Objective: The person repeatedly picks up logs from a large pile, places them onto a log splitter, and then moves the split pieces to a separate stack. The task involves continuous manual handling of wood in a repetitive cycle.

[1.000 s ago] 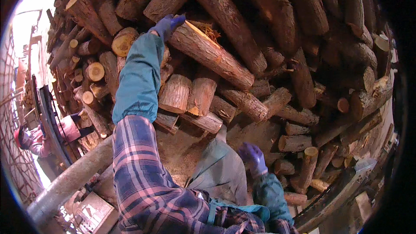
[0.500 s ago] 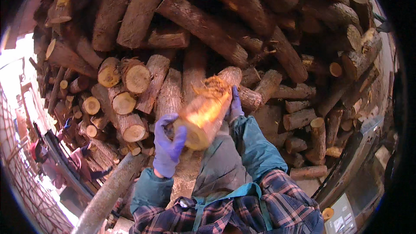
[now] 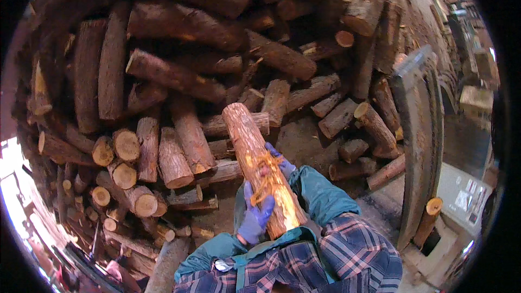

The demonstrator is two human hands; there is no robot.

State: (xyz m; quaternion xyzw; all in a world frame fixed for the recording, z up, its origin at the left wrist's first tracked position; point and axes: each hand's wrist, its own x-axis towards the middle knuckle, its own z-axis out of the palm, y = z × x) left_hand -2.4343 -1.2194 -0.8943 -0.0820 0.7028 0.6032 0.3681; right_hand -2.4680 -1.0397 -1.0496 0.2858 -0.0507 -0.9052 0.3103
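The left hand, in a blue-purple glove, is wrapped around the near end of one log, its fingers closed on the left flank of the wood. The right hand, gloved the same, grips the same log higher up on its right side, with only a few fingertips showing past the bark. So both hands hold one log, and it lies close to the chest, tilted up and away toward the woodpile, with loose orange strips of bark curling off its pale split face between the two hands. Two teal sleeves run back from the gloves into a plaid shirt at the lower edge. Beyond the log rises the woodpile, a stack of dark, rough-barked logs far too many to count, lying at mixed angles; on the left about eight pale round cut ends face outward. To the right stands one tall grey metal panel, with one short log end leaning at its foot.
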